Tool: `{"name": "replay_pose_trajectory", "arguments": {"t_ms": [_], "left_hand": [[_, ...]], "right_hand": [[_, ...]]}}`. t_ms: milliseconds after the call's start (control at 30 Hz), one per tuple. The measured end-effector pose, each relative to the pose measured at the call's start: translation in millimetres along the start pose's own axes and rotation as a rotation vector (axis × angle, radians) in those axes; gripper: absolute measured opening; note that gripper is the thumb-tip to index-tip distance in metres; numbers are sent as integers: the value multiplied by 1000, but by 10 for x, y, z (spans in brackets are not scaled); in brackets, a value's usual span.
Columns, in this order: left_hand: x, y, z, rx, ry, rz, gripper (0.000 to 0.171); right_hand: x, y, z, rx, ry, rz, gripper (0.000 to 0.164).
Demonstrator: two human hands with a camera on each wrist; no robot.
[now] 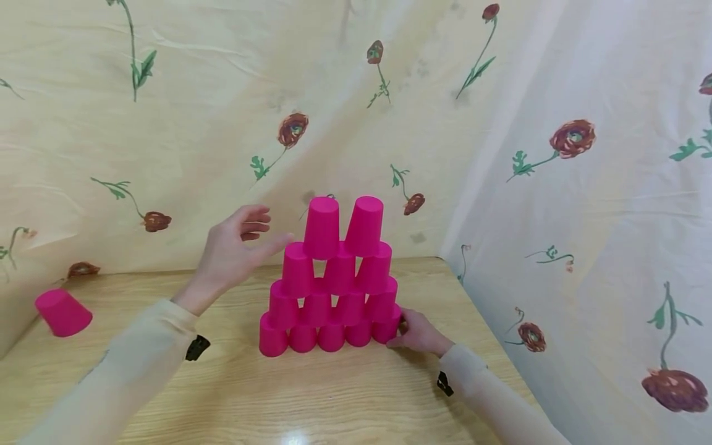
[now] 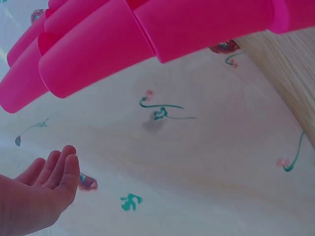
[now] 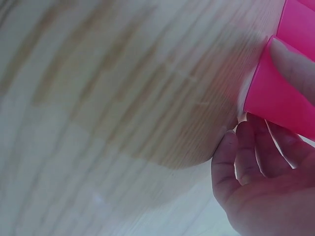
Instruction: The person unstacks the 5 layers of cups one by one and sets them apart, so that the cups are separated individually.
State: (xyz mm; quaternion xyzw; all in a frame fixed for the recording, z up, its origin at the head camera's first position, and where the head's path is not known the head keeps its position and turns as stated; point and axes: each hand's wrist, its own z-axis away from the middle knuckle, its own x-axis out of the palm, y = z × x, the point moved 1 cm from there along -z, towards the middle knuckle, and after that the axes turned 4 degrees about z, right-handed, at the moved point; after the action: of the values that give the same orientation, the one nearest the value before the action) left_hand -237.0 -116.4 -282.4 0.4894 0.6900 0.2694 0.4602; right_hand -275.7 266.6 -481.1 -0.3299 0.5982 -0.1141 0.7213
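Bright pink upside-down cups (image 1: 331, 338) are stacked in tapering rows on the wooden table, with a left top cup (image 1: 322, 228) and a right top cup (image 1: 364, 225) side by side as the highest row. To the left of the upper rows hovers my left hand (image 1: 230, 253), its fingers loosely bent and holding nothing; the left wrist view shows a gap between its fingers and the cups. Low on the right, my right hand (image 1: 421, 334) holds the bottom row's end cup (image 3: 280, 88) between thumb and fingers. That cup still stands in its row.
A single pink cup (image 1: 63, 313) sits apart at the table's far left. Flower-printed cloth (image 1: 356, 123) hangs behind the table and along its right side. Bare wood (image 1: 334, 395) lies in front of the stack. Each wrist wears a black strap piece (image 1: 197, 348).
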Motion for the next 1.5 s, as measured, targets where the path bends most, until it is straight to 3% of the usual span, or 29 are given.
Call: {"name": "replay_pose_trajectory", "arguments": {"t_ms": [200,367,800,1500], "left_hand": [[182,53,-21,-48,-34,52,79],[293,96,-34,-80,-62,43,83],[459,152,-100,-20,-96,34,79],[536,153,-111,41,-99,105,63]], "right_hand": [[-11,-4,6,-1,11,13,57],[0,-25,9,-3,14,0,56],[2,17,14,-6,38,0,57],[36,34,-8,-45,12,-5,57]]}}
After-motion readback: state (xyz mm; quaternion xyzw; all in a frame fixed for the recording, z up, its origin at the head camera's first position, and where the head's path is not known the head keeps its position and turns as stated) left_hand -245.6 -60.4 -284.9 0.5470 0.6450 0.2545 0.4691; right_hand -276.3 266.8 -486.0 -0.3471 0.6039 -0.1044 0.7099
